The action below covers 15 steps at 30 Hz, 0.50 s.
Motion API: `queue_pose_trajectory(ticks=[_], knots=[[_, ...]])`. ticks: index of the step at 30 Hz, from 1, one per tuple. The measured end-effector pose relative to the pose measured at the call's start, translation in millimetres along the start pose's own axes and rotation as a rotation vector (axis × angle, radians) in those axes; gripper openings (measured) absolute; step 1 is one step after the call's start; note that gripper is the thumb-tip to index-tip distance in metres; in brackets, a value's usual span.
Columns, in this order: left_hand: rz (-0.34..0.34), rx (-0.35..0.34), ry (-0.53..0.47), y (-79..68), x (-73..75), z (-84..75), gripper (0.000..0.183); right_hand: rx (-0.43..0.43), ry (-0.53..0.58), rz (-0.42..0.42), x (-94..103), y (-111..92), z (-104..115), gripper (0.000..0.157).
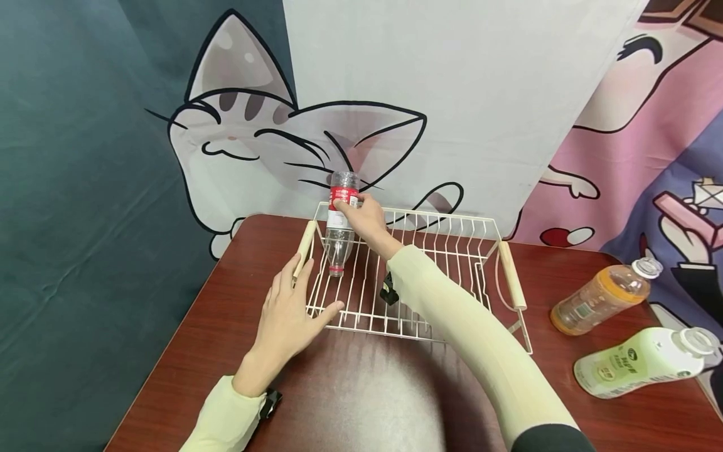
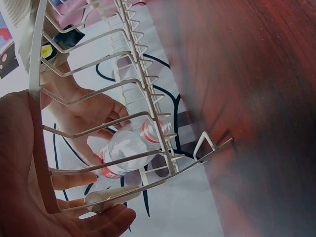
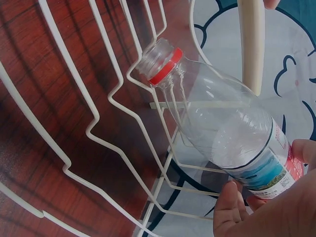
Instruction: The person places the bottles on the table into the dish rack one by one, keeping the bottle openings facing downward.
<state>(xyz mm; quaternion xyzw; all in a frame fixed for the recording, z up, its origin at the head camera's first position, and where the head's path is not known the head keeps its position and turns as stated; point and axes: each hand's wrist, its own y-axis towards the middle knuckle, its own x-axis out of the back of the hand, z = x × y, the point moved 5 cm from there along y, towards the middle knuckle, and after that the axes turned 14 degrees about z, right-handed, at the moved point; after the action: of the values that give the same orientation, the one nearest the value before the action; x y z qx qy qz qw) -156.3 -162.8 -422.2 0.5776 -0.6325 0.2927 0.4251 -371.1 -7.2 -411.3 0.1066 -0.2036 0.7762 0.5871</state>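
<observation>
A clear plastic bottle (image 1: pixel 339 242) with a red and white label is held upside down by my right hand (image 1: pixel 368 221), fingers and thumb round the labelled body. Its capless neck (image 3: pixel 157 60), with a red ring, points down at the wires of a white dish rack (image 1: pixel 435 214), near the rack's left end. My left hand (image 1: pixel 287 320) lies at the rack's front left corner, fingers spread and mostly straight. Those fingers reach along the pale wooden handle (image 1: pixel 305 246); in the left wrist view the handle (image 2: pixel 111 197) overlaps them.
At the right of the brown table (image 1: pixel 361 402) stand an orange-tinted bottle (image 1: pixel 601 298) and a green and white bottle (image 1: pixel 632 364). A second wooden handle (image 1: pixel 512 276) is on the rack's right end. Behind the table hangs a cartoon-cat cloth (image 1: pixel 480 94).
</observation>
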Motion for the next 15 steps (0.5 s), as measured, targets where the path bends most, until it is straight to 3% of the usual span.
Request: queue_pose_trajectory(ticks=[4,11,15], knots=[[0.004,0.004,0.005,0.5,-0.1,-0.3,0.105,0.019,0.023,0.025,2.1,-18,12,0.076],[0.012,0.013,-0.002,0.0,-0.3,-0.4,0.104,0.011,-0.057,0.021,1.0,29,-23,0.085],[0.01,0.015,-0.01,-0.9,-0.3,-0.3,0.102,0.022,-0.093,0.057,6.6,5,-9,0.087]])
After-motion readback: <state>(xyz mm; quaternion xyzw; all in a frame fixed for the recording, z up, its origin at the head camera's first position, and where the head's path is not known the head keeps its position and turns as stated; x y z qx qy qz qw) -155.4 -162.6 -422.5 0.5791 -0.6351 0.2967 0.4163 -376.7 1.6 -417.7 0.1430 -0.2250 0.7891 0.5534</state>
